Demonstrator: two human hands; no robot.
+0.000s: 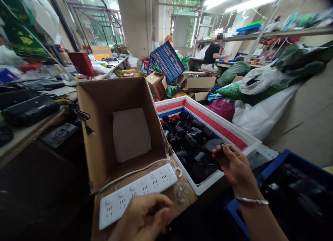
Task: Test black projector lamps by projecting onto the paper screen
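My left hand is low in the head view, in front of the white power strip. Its fingers are loosely curled, with a gap between thumb and forefinger and nothing visible in it. Over the near right corner of a white crate is my right hand, wearing a silver bangle at the wrist. Its fingertips are pinched; a small dark bit shows there, too unclear to name. Black rounded parts fill the crate, which has a red, white and blue striped lining.
An open cardboard box stands left of the crate, with a white cable before it. A blue crate of dark items is at the right. Workbenches run along the left. Behind are bags, cartons, a tilted blue basket and a seated person.
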